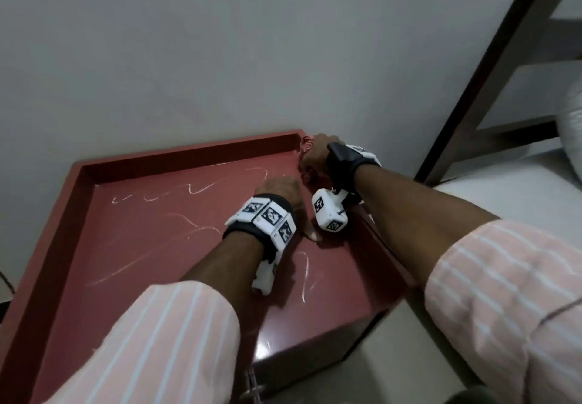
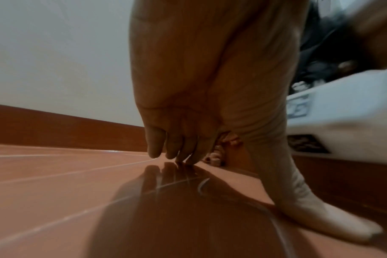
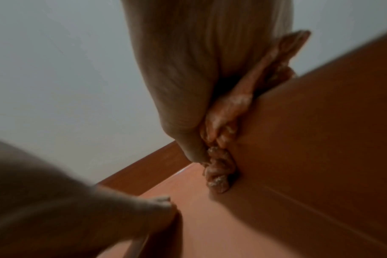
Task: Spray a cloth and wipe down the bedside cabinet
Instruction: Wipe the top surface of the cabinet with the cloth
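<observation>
The red bedside cabinet top (image 1: 157, 246) has a raised rim and thin white streaks across it. My right hand (image 1: 315, 156) is at the far right corner and grips a bunched reddish cloth (image 1: 306, 144). In the right wrist view the cloth (image 3: 221, 165) is pressed against the inner face of the right rim (image 3: 320, 122). My left hand (image 1: 278, 189) rests on the top just left of the right one. Its fingertips (image 2: 181, 159) touch the surface, its thumb (image 2: 342, 225) is spread out, and it holds nothing. No spray bottle is in view.
A grey wall (image 1: 220, 41) stands close behind the cabinet. A dark bed frame (image 1: 491, 88) rises at the right, with a white mattress (image 1: 504, 189) and a pillow (image 1: 571, 132). Pale floor (image 1: 409, 356) lies beside the cabinet's near right corner.
</observation>
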Demonstrator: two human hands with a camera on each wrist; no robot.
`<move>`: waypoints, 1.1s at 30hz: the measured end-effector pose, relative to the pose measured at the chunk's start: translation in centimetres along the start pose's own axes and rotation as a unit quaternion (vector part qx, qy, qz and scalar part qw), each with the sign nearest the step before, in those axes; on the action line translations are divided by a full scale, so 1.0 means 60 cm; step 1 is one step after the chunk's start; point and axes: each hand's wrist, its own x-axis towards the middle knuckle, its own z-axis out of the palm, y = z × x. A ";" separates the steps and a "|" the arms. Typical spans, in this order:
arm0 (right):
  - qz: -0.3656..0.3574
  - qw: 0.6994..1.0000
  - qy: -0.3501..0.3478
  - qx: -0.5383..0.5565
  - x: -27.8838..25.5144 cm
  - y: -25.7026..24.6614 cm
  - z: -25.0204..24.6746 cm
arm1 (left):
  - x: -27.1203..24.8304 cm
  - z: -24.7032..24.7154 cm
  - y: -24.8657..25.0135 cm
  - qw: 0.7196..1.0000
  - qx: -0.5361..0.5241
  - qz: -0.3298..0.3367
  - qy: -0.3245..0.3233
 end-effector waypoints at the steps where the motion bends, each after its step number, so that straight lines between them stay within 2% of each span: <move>1: 0.002 1.000 0.005 0.002 -0.027 0.007 -0.001 | -0.009 0.001 0.004 1.000 0.002 -0.008 0.011; 4: 0.025 1.000 0.016 -0.005 -0.120 0.027 -0.001 | -0.036 -0.002 0.019 0.999 0.006 -0.022 0.032; 6: 0.022 0.999 0.017 -0.023 -0.180 0.054 0.001 | -0.045 0.001 0.031 1.000 0.000 -0.007 0.029; 9: 0.020 0.999 0.008 -0.046 -0.256 0.085 0.007 | -0.052 0.019 0.043 0.999 -0.019 0.019 -0.020; 15: 0.024 0.998 -0.022 -0.050 -0.186 0.077 0.006 | -0.028 0.034 0.055 0.999 -0.001 0.013 -0.050; 18: 0.027 0.999 -0.012 -0.015 -0.154 0.054 -0.006 | -0.029 0.029 0.067 0.998 0.017 0.027 -0.048; 21: 0.028 0.999 -0.017 0.015 -0.143 0.041 -0.007 | -0.035 0.024 0.066 0.999 0.011 0.013 -0.037; 25: 0.046 0.998 0.025 0.019 -0.198 0.059 0.005 | -0.082 0.023 0.075 0.999 0.019 -0.028 0.006; 28: 0.061 0.998 0.029 0.017 -0.259 0.083 0.015 | -0.115 0.030 0.086 0.997 0.040 -0.051 0.046; 31: 0.063 0.997 0.040 0.010 -0.334 0.105 0.013 | -0.144 0.039 0.100 0.995 0.040 -0.037 0.083; 33: 0.070 0.996 0.048 0.014 -0.382 0.114 0.012 | -0.165 0.048 0.106 0.996 0.021 -0.030 0.081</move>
